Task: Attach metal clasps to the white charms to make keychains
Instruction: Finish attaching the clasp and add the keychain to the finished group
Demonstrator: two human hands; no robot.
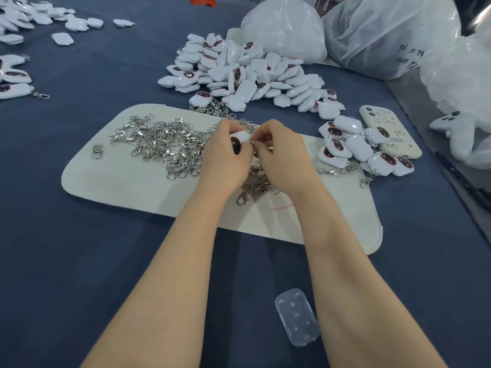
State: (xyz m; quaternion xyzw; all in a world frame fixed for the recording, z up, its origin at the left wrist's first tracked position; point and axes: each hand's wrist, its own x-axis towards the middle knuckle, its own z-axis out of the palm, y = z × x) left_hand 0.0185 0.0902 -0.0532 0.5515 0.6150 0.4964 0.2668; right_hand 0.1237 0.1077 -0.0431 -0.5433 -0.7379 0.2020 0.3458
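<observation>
My left hand [224, 158] grips a white charm [239, 140] with a dark oval face, held above the white mat [127, 179]. Right beside it, my right hand [281, 158] pinches a small metal clasp part [253, 143] against the charm's top edge; the clasp is mostly hidden by my fingers. A loose heap of silver clasps [164, 144] lies on the mat to the left of my hands, and more clasps [255, 187] lie under my wrists. A big pile of bare white charms [244, 75] sits behind the mat.
Charms with clasps attached [358, 152] lie at the mat's right end, partly on a cream phone [390, 134]. White plastic bags [372, 33] fill the back right. More charms [16, 78] lie far left. A clear plastic case [297, 317] rests on the blue cloth near me.
</observation>
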